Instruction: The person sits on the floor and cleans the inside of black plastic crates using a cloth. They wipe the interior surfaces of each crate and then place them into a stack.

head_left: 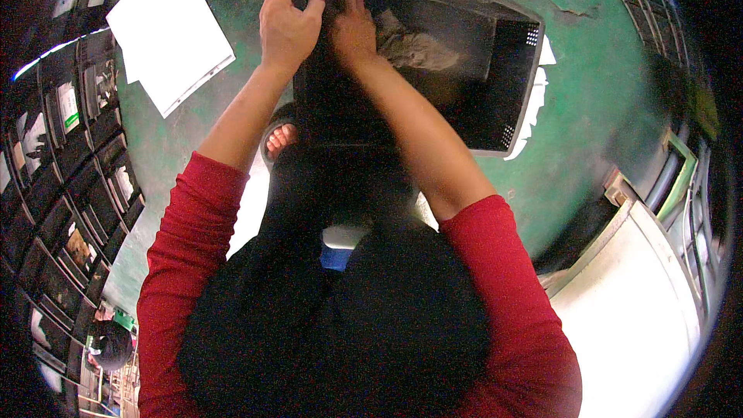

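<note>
A shallow black plastic casing (pixel 517 70), box-like with small perforations at its right corners, lies at the top middle beyond my knees. My left hand (pixel 290 27) grips its left rim near the far corner, thumb inward and index finger stretched along the edge. Inside the casing, my right hand (pixel 356 35) reaches toward the left wall with its fingers extended; the dark, grainy picture blurs the fingertips. Beside that hand lies a crumpled greyish-brown piece (pixel 422 50), which looks like cloth. I cannot tell whether the two touch.
White paper sheets (pixel 174 31) lie on the green floor (pixel 596 101), and more stick out around the casing. Dark racks (pixel 70 155) with many compartments line the left. A large white curved panel (pixel 635 286) stands at the right. Something blue and white (pixel 335 248) sits between my legs.
</note>
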The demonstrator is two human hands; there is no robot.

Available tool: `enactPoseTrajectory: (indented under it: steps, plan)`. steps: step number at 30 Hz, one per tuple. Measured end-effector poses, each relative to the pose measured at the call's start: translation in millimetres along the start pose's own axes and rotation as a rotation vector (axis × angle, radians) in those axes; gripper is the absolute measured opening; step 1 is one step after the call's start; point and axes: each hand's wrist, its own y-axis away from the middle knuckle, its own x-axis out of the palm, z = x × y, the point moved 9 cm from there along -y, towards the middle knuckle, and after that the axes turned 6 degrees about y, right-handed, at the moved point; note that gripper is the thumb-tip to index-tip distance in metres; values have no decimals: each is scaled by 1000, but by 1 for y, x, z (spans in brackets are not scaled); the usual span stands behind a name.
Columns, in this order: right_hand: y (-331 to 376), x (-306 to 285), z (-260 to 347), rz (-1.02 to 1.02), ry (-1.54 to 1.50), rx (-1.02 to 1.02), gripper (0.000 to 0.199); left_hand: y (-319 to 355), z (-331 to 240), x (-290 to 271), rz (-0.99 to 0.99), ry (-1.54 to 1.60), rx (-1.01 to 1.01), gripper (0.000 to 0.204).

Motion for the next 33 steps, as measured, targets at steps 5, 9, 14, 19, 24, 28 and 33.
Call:
enactPoseTrajectory:
  steps: [5, 9, 14, 19, 24, 28, 33]
  plan:
    - [36, -18, 18, 135, 145, -268, 37, -2, 3, -5, -58, 141, -82, 31]
    - [90, -11, 29, 457, 115, -439, 33, -2, 0, -7, -70, 175, -90, 31]
    - [134, 4, 41, 713, 313, -844, 38, -3, -1, -7, -91, 198, -83, 29]
    - [117, 2, 45, 794, 146, -587, 44, -3, -2, -9, -105, 207, -69, 27]
    - [114, 0, 38, 807, 162, -245, 37, 3, 15, 0, -29, 316, -311, 27]
    - [122, 11, 34, 886, 186, -239, 29, -3, -13, -15, -156, 120, 0, 27]
    - [118, -20, 15, 785, 231, -296, 23, 0, 0, -9, -86, 257, -162, 26]
